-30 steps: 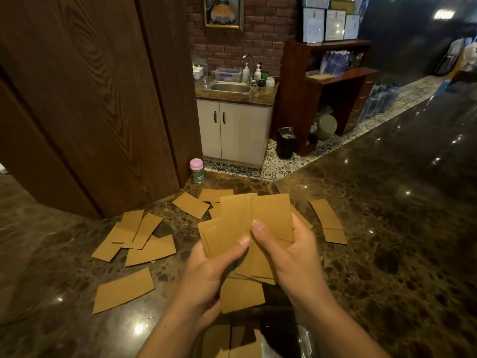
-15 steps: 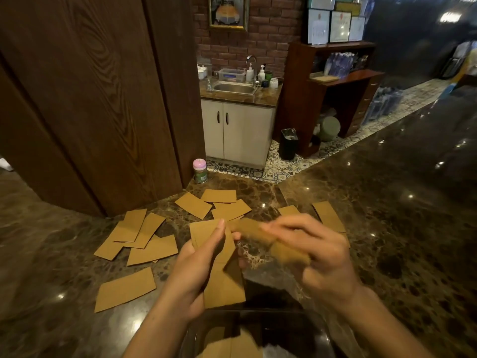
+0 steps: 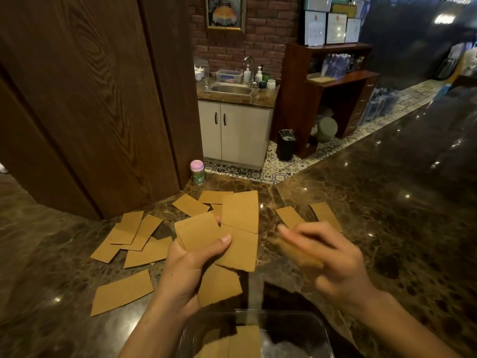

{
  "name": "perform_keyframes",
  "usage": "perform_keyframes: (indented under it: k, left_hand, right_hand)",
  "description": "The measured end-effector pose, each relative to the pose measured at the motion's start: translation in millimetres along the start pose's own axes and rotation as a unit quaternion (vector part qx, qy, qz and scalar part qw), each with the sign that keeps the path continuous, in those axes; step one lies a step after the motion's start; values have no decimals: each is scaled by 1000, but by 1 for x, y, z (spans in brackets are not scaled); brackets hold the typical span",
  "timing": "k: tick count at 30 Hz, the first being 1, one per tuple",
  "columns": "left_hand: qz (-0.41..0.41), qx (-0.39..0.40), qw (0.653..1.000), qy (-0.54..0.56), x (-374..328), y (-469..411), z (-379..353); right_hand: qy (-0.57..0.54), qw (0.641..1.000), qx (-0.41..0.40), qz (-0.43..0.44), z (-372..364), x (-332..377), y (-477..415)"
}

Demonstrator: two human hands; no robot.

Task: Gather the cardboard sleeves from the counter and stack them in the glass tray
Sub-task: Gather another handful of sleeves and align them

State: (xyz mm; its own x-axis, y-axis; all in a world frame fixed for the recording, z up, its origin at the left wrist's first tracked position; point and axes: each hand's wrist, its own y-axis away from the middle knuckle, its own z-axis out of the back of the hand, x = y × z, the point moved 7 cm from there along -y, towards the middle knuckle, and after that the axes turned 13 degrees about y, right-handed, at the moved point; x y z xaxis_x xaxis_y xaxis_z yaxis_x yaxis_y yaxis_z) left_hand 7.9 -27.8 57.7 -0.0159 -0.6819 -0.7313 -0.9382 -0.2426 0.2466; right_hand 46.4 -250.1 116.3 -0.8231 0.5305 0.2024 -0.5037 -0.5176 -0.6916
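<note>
Surface: we record a dark polished marble surface (image 3: 361, 202), with wood panelling at left and a sink (image 3: 232, 89) beyond.
Obscured: the glass tray (image 3: 320, 329) is cut by the lower edge, and the right hand (image 3: 333, 257) is motion-blurred.
Left hand: the left hand (image 3: 191, 264) grips the fanned sleeves (image 3: 240, 228), thumb on top, beyond the tray.
Right hand: its fingers curl round a blurred sleeve (image 3: 294, 250), just right of the fan.
Remainder: loose sleeves (image 3: 136, 236) lie scattered on the surface; stacked sleeves (image 3: 242, 342) lie in the tray.

The shiny dark brown marble counter (image 3: 387, 202) shows wide bare stone on the right, past the flat brown cardboard sleeves (image 3: 326, 215). On the left, sleeves lie spread near the tall dark wooden wall (image 3: 90, 112). A small pink-lidded green jar (image 3: 197, 172) stands at the wall's corner. The clear glass tray (image 3: 324, 329) sits at the near edge, top open.
</note>
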Motion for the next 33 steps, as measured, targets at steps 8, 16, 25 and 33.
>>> perform_keyframes:
  k: [8,16,25,33]
  left_hand:
    - [-42,20,996,-75,8,1,-18]
    - [83,81,993,22,25,5,-27]
    - [-26,41,997,-59,5,-3,-16]
    - [17,70,997,25,13,-6,-28]
  right_hand:
    - [-484,739,71,-464,-46,8,3]
    - [-450,722,26,-525,-68,-9,4]
    - [-489,704,42,-513,-61,-14,9]
    - [-496,707,77,-499,-73,3,10]
